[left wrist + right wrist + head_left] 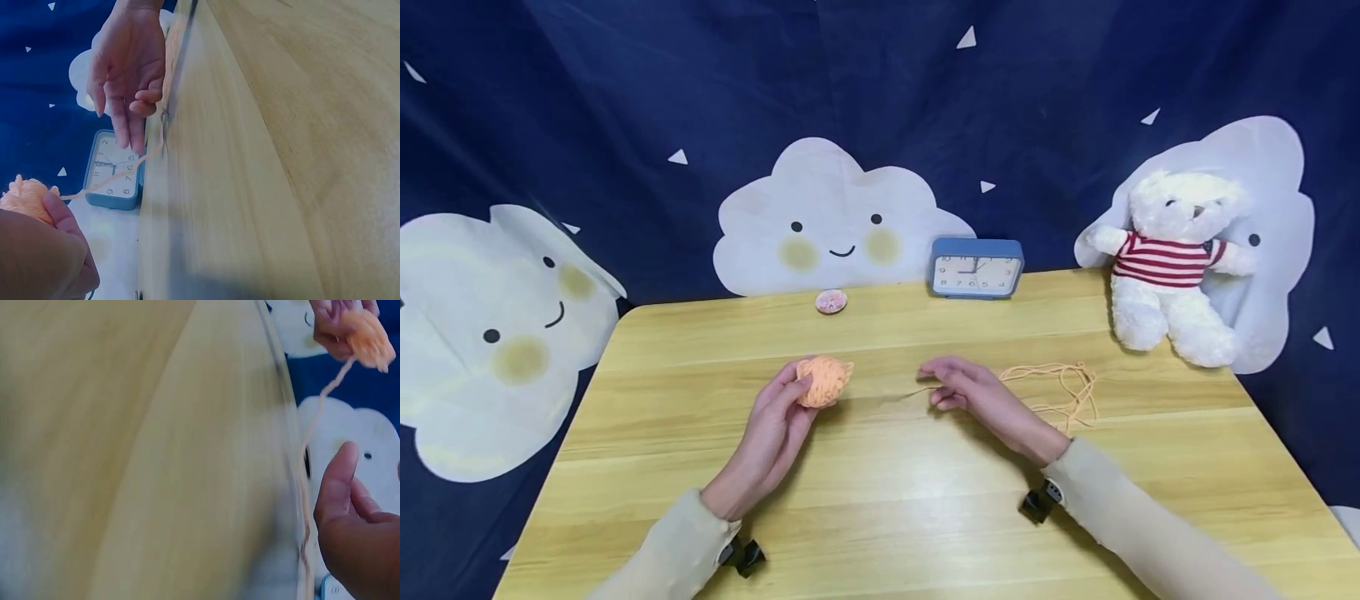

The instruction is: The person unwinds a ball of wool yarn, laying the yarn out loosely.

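My left hand [775, 421] grips a small wound ball of peach yarn [829, 382] above the left half of the table, its thumb pressed on the near side. A single yarn strand [112, 179] leaves the ball and sags toward the table, as the left wrist view shows. To the right, my right hand [988, 404] is held over the table with relaxed, slightly bent fingers and nothing gripped. Its fingers [337, 481] are apart from the strand in the right wrist view. Behind that hand, loose loops of the same yarn [1084, 387] lie on the tabletop.
A blue alarm clock [976, 268] stands at the wooden table's [880, 500] back edge, with a small round pink object [831, 302] to its left. A white teddy bear [1176, 262] in a striped shirt sits at the back right. A dark blue cloud-patterned curtain [880, 75] hangs behind.
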Tool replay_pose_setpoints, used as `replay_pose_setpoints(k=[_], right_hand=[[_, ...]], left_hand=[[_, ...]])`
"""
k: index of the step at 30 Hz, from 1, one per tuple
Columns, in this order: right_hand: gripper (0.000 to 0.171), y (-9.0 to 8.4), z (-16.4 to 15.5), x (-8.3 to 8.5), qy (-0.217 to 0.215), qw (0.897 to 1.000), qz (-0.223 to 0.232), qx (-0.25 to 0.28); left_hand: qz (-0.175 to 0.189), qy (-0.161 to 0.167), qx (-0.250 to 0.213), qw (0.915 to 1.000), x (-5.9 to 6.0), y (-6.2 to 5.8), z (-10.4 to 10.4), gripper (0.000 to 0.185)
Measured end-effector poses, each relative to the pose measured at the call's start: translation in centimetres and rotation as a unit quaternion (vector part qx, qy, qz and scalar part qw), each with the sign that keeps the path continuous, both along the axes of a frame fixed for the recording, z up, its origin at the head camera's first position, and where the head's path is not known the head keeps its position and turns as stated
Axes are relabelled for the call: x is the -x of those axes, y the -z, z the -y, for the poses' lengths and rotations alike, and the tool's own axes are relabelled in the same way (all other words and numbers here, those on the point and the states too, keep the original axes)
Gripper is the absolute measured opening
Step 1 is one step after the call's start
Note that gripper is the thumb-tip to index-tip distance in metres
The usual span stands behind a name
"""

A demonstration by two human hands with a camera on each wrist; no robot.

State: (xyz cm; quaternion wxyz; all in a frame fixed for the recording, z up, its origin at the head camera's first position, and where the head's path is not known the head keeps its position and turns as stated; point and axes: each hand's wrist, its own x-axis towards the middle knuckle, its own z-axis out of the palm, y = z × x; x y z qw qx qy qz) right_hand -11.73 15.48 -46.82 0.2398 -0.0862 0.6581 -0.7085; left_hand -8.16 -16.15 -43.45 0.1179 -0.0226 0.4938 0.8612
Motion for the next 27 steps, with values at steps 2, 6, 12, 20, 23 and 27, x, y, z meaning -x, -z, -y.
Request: replay_pose_setpoints(k=[2, 6, 12, 20, 23, 27], right_hand=[[0.045, 0.0, 0.8, -0.1, -0.018, 1.000, 0.003, 0.006], [0.053, 0.2, 1.7, 0.1, -0.061, 0.997, 0.022, 0.033], [0.049, 0.7, 2.5, 0.4, -0.107, 0.992, 0.045, 0.041], [0.035, 0.5, 1.6, -0.2, -0.069, 0.997, 0.008, -0.014], [0.032, 0.3, 0.8, -0.3, -0.043, 0.998, -0.015, -0.040], [0.031, -0.1, -0.1, -0.2, -0.009, 0.999, -0.021, -0.050]], left_hand=[[-0.002, 0.005, -0.004, 1.0000, 0.0, -0.1, 0.1, 0.048], [-0.003, 0.006, -0.012, 0.9999, 0.0, -0.2, 0.2, 0.049], [0.006, 0.002, -0.024, 0.9997, 0.2, -0.1, -0.3, 0.047], [0.004, 0.001, -0.011, 0.9999, 0.4, 0.1, -0.7, 0.042], [0.005, -0.003, -0.005, 1.0000, 0.4, 0.2, -0.7, 0.041], [0.001, -0.009, -0.005, 0.9999, 0.3, 0.4, -0.7, 0.039]])
